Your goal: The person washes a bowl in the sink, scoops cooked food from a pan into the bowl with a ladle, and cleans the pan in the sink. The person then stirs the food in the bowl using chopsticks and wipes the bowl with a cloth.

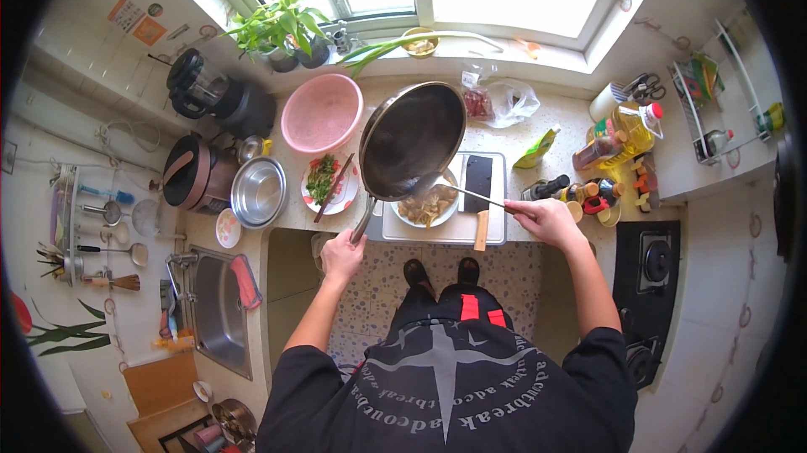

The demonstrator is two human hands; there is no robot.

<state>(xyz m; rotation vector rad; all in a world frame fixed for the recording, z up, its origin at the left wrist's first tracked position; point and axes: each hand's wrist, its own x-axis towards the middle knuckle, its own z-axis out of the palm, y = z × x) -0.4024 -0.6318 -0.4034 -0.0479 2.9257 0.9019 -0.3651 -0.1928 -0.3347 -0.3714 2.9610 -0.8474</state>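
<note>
My left hand (342, 256) grips the handle of a dark wok (413, 138), which is tilted over a bowl of cooked food (429, 208). In my right hand (547, 221) is the handle of a metal cooking utensil (473, 194), its head at the wok's lower rim above the bowl. The bowl rests on a cutting board (498, 175). On the same board, right of the bowl, lies a cleaver (478, 185) with a wooden handle. A plate of chopped greens (323, 179) with brown chopsticks (335, 187) across it stands left of the wok.
A pink basin (322, 112) and metal bowls (258, 191) stand at the left. Plastic bags with red contents (480, 104) lie behind the board. Seasoning bottles (583, 191) and an oil jug (624, 131) stand at the right. The sink (220, 314) is left, the stove (643, 302) right.
</note>
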